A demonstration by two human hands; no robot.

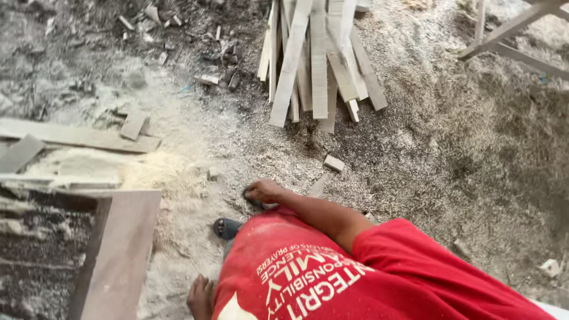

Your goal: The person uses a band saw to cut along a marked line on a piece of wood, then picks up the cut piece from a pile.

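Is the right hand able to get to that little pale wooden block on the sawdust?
Probably yes. The small pale wooden block lies just beyond the right hand, with only loose sawdust between them.

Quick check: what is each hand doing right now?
Left hand: hangs low by the red shirt; open or closed cannot be told.
Right hand: closed on a dark object.

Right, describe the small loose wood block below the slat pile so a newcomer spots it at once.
Start at the pile of long pale slats at top centre of the sawdust floor. Just below its lower end, between it and the right hand reaching to the ground, lies the block. Unlike the slats, it is short, squarish and lies alone.
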